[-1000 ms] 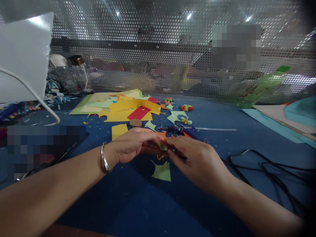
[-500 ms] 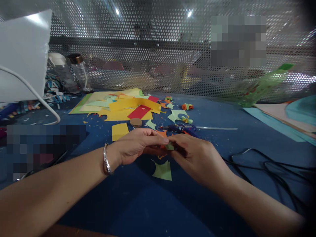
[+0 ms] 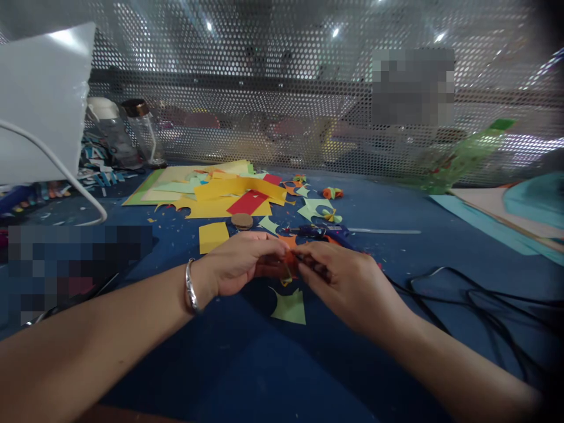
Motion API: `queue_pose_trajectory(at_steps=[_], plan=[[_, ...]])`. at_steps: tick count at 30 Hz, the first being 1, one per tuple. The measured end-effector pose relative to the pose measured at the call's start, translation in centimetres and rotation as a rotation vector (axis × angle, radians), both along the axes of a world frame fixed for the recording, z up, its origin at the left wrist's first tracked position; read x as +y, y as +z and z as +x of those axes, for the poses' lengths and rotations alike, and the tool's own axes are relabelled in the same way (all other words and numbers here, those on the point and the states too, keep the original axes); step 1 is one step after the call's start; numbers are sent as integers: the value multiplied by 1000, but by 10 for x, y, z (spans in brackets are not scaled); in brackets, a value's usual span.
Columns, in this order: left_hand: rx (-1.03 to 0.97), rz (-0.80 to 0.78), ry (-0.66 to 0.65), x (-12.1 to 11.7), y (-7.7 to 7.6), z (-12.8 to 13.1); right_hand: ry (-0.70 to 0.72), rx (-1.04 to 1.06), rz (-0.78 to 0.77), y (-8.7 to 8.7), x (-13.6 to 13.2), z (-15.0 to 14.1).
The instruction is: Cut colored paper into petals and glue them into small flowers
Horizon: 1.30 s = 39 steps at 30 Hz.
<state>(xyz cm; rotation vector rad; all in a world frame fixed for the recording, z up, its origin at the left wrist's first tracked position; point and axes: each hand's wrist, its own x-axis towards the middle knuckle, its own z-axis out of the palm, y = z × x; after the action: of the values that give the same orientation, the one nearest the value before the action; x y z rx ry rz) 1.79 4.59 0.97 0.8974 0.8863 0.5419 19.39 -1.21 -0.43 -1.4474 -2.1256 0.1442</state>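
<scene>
Over the middle of the blue table, my left hand (image 3: 247,261) and my right hand (image 3: 337,267) meet at the fingertips. The fingers of my left hand are closed in a pinch, with a small orange paper piece (image 3: 291,259) showing between the two hands. My right hand is also pinched shut at that spot; its fingers hide what they hold. Just below the hands lies a pale green paper scrap (image 3: 289,306) with curved cut edges. A blue glue gun (image 3: 319,230) with a clear glue stick (image 3: 385,231) lies behind my right hand.
Behind the hands are a yellow paper square (image 3: 213,238), a round brown disc (image 3: 242,221), a red strip (image 3: 249,202) and stacked coloured sheets (image 3: 176,176). Black cable (image 3: 467,294) loops at right. A green bottle (image 3: 467,155) leans against the perforated metal screen (image 3: 264,100).
The small green piece seen between my fingertips earlier no longer shows; orange paper shows there now. Both hands have shifted only slightly, and my right fingertips have moved a little left.
</scene>
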Motion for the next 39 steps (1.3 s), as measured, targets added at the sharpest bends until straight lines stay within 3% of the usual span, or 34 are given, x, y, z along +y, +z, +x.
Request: queue_pose_trajectory(at_steps=[9,17,23,26,29,33,39], plan=[[-34,75,74,5,-6,0,-23,97,-79,1,1,0],[49,194,-32,1,-3,1,-53,130,-53,3,1,0],[164,365,109,10,-7,-2,-29,143,-30,5,-6,2],[219,424,143,15,-9,-6,-83,134,-3,9,-4,15],[229,420,136,16,-9,-8,-250,128,44,13,6,36],[183,412,130,15,-10,-10,-389,-148,-108,14,21,64],[160,401,169,15,-10,-11,-366,-247,-137,1,34,92]])
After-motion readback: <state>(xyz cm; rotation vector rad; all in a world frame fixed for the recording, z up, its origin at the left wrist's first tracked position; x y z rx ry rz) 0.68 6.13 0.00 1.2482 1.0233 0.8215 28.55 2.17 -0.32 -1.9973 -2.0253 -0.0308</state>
